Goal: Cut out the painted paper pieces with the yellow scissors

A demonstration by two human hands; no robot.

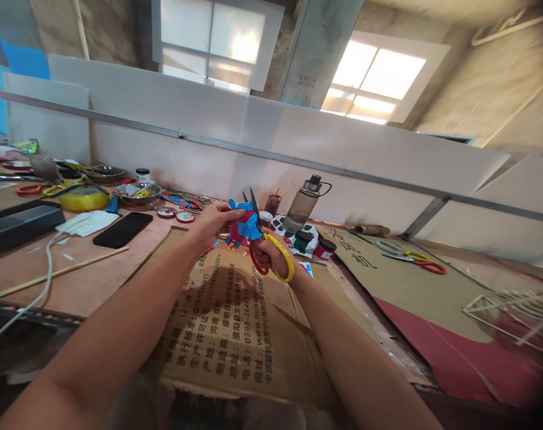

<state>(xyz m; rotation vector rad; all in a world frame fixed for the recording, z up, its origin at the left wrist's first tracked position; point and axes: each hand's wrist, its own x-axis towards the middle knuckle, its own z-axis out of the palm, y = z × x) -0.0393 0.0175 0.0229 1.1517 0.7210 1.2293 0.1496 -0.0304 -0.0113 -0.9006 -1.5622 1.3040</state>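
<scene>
A cluttered bench [101, 292], cardboard [300, 352] lower centre. Mid-frame, the left hand [214, 224] pinches a blue-and-red piece [248, 227]; just right, the right hand [271, 254] grips scissors [275, 239], blades parted, long axis steep, tips pointing up and slightly left.

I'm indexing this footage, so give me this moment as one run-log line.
left hand: holds blue-and-red piece | right hand: holds scissors, opened | scissors touching piece: unclear | below hands: printed cardboard
</scene>
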